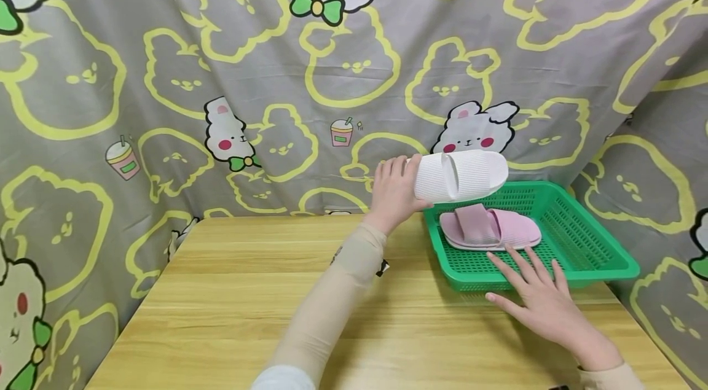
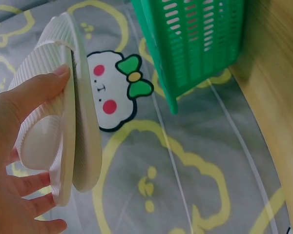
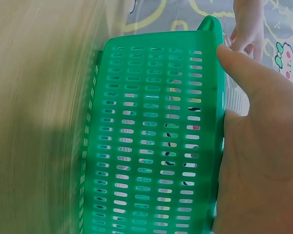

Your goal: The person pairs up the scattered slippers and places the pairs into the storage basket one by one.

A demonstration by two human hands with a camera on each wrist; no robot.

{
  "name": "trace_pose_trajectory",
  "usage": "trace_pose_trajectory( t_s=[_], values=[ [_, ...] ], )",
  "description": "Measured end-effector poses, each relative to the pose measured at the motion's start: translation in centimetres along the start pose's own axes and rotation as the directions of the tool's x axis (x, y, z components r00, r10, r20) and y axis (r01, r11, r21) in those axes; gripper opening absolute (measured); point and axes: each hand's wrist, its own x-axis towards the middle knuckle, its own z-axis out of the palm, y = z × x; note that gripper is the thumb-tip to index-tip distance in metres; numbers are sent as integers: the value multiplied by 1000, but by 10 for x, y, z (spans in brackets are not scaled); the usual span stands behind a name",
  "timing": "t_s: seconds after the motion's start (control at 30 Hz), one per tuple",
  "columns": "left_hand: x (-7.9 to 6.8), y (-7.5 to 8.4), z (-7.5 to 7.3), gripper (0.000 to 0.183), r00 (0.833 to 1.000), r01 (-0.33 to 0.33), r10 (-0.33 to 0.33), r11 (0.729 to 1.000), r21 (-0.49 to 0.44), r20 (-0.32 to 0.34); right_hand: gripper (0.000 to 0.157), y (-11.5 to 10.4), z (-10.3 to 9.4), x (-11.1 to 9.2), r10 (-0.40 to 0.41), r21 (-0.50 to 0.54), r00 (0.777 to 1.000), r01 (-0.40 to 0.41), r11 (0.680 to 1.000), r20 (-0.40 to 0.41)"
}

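Observation:
My left hand [image 1: 391, 192] grips a pair of white ribbed slippers [image 1: 474, 174] by one end, above the back left of a green basket [image 1: 558, 277]. In the left wrist view, the thumb [image 2: 44, 90] lies across the upper slipper, and the two soles lie close together. A pink slide slipper [image 1: 519, 229] lies inside the basket, toward its left; whether a second one is under it I cannot tell. Fingers spread, my right hand [image 1: 544, 307] is at the basket's front rim, with its fingertips reaching over the edge.
The basket stands at the back right of a wooden table [image 1: 265, 292]. A grey curtain [image 1: 265, 83] with yellow outlines and rabbit prints hangs behind and at both sides. A small black item [image 1: 383, 268] shows beside my left forearm.

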Motion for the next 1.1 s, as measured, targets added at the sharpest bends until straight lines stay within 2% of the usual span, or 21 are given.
trace_pose_trajectory(
  t_s=[0.33, 0.53, 1.1],
  values=[
    [10, 17, -4, 101, 997, 3, -1, 1000, -28, 81, 80, 3, 2, -1, -7, 0, 1000, 7, 1000, -10],
    [13, 21, -1, 103, 997, -5, 6, 1000, -10, 71, 80, 2, 1, -1, -10, 3, 1000, 10, 1000, -16],
    [20, 29, 4, 101, 995, -25, 23, 999, 24, 94, 81, 1, 0, -2, -13, 9, 1000, 14, 1000, -22]
  ],
)
